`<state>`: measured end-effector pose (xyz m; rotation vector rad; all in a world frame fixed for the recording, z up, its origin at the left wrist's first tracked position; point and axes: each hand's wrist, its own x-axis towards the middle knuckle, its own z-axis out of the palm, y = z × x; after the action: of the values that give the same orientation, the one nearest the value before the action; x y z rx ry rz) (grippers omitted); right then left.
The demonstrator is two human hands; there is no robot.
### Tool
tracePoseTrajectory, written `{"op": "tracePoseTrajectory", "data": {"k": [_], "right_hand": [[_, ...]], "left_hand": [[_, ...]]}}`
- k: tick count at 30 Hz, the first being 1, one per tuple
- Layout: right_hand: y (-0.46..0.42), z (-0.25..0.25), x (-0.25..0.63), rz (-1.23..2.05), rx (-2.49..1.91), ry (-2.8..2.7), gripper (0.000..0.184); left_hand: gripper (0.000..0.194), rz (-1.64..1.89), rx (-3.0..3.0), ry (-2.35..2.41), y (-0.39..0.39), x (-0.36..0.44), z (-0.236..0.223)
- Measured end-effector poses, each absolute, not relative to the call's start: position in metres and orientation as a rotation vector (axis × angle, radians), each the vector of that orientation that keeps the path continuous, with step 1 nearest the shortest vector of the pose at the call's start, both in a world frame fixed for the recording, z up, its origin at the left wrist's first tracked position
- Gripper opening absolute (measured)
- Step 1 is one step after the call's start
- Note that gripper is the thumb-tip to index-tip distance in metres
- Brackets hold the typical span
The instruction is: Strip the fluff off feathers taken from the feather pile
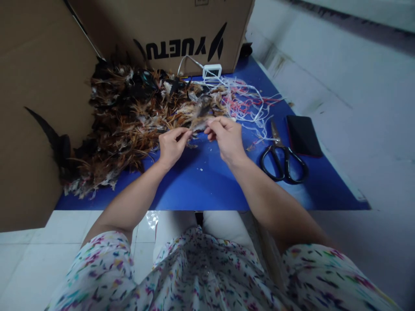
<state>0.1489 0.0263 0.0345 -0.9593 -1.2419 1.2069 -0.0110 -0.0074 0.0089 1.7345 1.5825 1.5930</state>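
My left hand [174, 146] and my right hand [226, 134] meet above the front of the blue table, thumbs and fingers pinched. Between them is a small brownish-grey feather [201, 119], its edges blurred. The left fingertips pinch its lower left end; the right thumb and forefinger grip its right side. Just behind both hands spreads a large heap of brown, black and whitish feathers [129, 112]. One long dark feather [43, 125] sticks up at the heap's left end.
Black-handled scissors [283, 162] lie right of my right hand, beside a black flat case [304, 135]. White and red strings [243, 101] tangle behind them, near a small white device [212, 71]. Cardboard boxes [181, 21] stand at the back and left [35, 172]. A wall [366, 95] borders the right.
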Motion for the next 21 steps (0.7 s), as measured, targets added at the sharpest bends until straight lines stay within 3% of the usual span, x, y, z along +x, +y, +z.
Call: {"op": "tracePoseTrajectory", "data": {"k": [5, 9, 14, 21], "right_hand": [[0.036, 0.019, 0.152, 1.115, -1.026, -1.468, 0.012], [0.035, 0.001, 0.148, 0.793, -1.092, -1.977, 0.004], [0.027, -0.004, 0.144, 0.434, -1.135, -2.439, 0.018], [0.031, 0.006, 0.151, 0.483, -1.158, -2.475, 0.020]], "left_hand": [[0.020, 1.773, 1.333, 1.425, 0.004, -0.019, 0.007], [0.027, 1.881, 1.182, 1.354, 0.011, -0.024, 0.010], [0.029, 1.917, 1.150, 1.330, 0.013, -0.025, 0.010], [0.030, 1.884, 1.179, 1.306, 0.012, -0.023, 0.007]]}}
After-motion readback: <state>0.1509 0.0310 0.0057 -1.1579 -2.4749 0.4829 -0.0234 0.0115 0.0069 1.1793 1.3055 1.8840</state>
